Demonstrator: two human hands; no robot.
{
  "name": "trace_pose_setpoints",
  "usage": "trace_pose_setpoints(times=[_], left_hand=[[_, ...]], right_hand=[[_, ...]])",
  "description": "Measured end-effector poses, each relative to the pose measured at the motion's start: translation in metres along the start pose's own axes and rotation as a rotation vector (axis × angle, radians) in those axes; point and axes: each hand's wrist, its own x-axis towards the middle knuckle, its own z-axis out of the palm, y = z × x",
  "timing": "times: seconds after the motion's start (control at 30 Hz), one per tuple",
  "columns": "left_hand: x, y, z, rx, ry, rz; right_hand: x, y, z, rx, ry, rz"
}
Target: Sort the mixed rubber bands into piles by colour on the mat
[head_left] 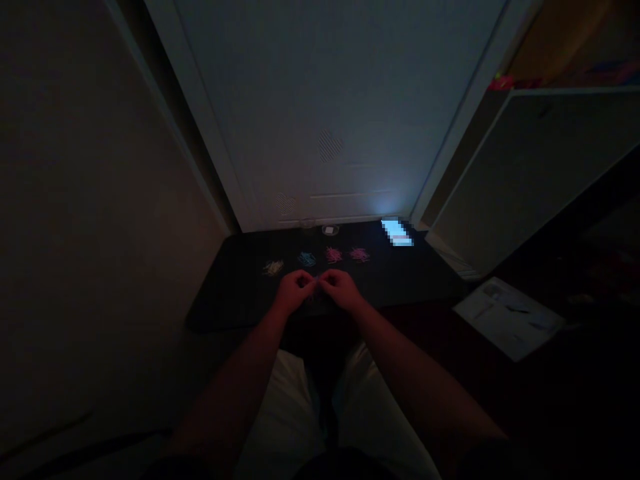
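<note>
My left hand point(295, 290) and my right hand point(340, 288) meet over the front of a dark low table point(415, 280). Both have their fingers pinched, tips almost touching. What lies between the fingertips is too small and dim to name. Below them, partly hidden by the hands, is a dim reddish patch. Just beyond lie small heaps of thin short sticks or strips: a cream heap point(273, 268), a blue heap point(307, 259), a reddish-pink heap point(333, 255) and a pink heap point(359, 255).
At the table's back edge stand a clear container point(307, 227) and a small round dish point(329, 230) with something white in it. A lit phone-like screen point(397, 231) glows at the back right. Behind is a white panel point(320, 87); a pale board point(510, 319) lies lower right.
</note>
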Motion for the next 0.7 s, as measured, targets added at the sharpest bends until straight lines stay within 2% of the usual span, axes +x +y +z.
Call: trace_pose_setpoints(times=[0.7], left_hand=[[0.0011,-0.0002,-0.0017,-0.029,0.07,-0.026]], right_hand=[[0.0022,0.0063,-0.0005,0.005,0.027,-0.025]])
